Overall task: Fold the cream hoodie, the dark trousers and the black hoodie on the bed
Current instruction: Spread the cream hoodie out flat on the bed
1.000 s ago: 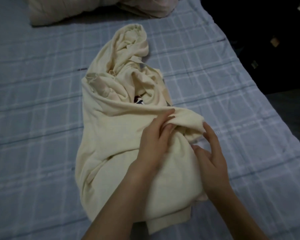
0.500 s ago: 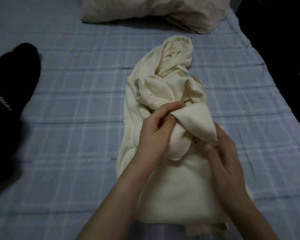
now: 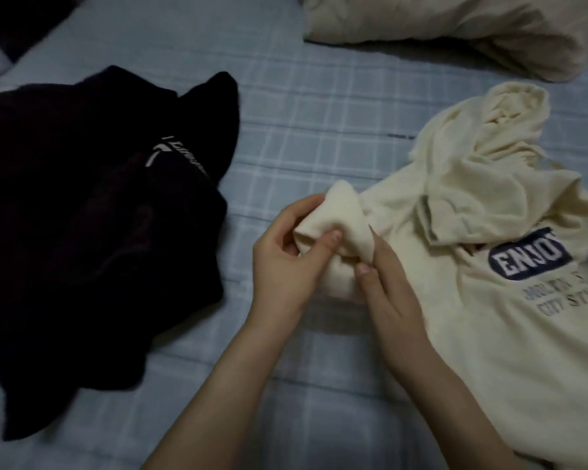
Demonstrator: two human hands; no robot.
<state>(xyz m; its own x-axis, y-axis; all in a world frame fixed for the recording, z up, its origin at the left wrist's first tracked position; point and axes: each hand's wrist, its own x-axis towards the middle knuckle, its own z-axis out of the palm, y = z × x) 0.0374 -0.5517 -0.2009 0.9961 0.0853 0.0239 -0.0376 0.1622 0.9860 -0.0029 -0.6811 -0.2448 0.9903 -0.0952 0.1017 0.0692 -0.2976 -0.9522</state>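
The cream hoodie (image 3: 510, 334) lies crumpled on the right of the bed, its front up with a dark blue printed badge showing and the hood bunched towards the far side. My left hand (image 3: 286, 262) and my right hand (image 3: 387, 279) both pinch a bunched end of its fabric, lifted at the hoodie's left edge. A heap of black clothing (image 3: 92, 232) with a small white logo lies on the left, apart from my hands. I cannot tell the dark trousers from the black hoodie within that heap.
The bed (image 3: 306, 130) has a light blue checked sheet. A cream pillow or blanket (image 3: 455, 32) lies at the far edge, above the hoodie. Another dark object (image 3: 11, 25) sits in the far left corner.
The hoodie has been turned over, so its printed front now faces up. My hands have carried the bunched end to the left. The view swung left, bringing the black heap into sight.
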